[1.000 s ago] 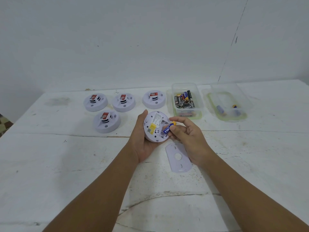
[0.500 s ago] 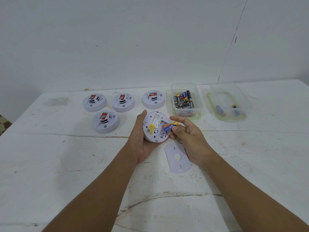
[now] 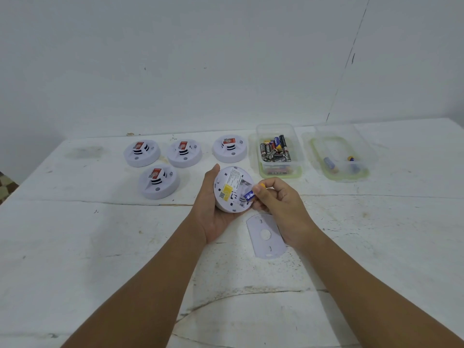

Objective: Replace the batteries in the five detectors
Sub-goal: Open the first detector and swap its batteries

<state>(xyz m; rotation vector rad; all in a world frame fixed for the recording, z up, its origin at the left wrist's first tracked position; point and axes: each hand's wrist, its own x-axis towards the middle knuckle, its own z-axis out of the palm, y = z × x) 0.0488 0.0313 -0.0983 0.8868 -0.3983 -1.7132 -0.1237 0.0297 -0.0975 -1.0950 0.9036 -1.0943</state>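
The left hand [image 3: 213, 217] holds a round white detector [image 3: 232, 189] with its back side up, fingers curled under it; the right hand [image 3: 278, 202] pinches a blue battery [image 3: 249, 196] and its tip sits at the open slot on the detector's right side; a flat white cover plate [image 3: 265, 234] lies on the counter [image 3: 100, 247] just below the hands; four other detectors [image 3: 159, 180] sit to the left, face up; a clear box of batteries [image 3: 277, 150] stands behind the hands.

Bare workroom, worn white table [image 3: 75, 247], plain white wall [image 3: 175, 59]
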